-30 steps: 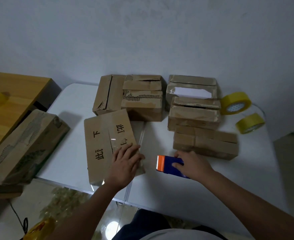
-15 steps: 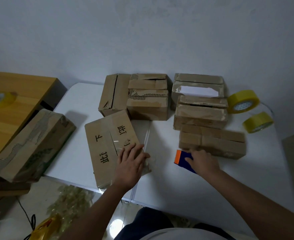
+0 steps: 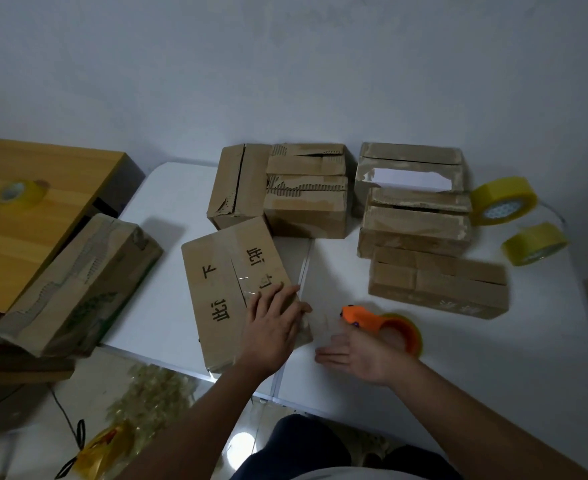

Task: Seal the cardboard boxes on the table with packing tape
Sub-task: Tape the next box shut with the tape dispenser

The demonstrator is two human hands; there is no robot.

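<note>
Left hand: left hand (image 3: 272, 329) lies flat, fingers straight and spread, pressing the near right corner of the printed box (image 3: 240, 289) at centre frame.
Right hand: right hand (image 3: 361, 355) is palm up and blurred, fingers loosely extended toward the left, gripping nothing; it sits just in front of the tape dispenser (image 3: 379, 323).
Tape dispenser: orange, with a roll on it, resting on the white table (image 3: 424, 368) lower right of centre.
Printed box: clear tape shines along its top seam.
Other boxes: two stacks of worn cardboard boxes (image 3: 413, 220) stand behind, mid frame.
Spare tape: two yellow tape rolls (image 3: 502, 200) at right edge of the table.
Left side: a large box (image 3: 77, 282) leans off the table by a wooden desk (image 3: 25, 209), which carries another tape roll.
</note>
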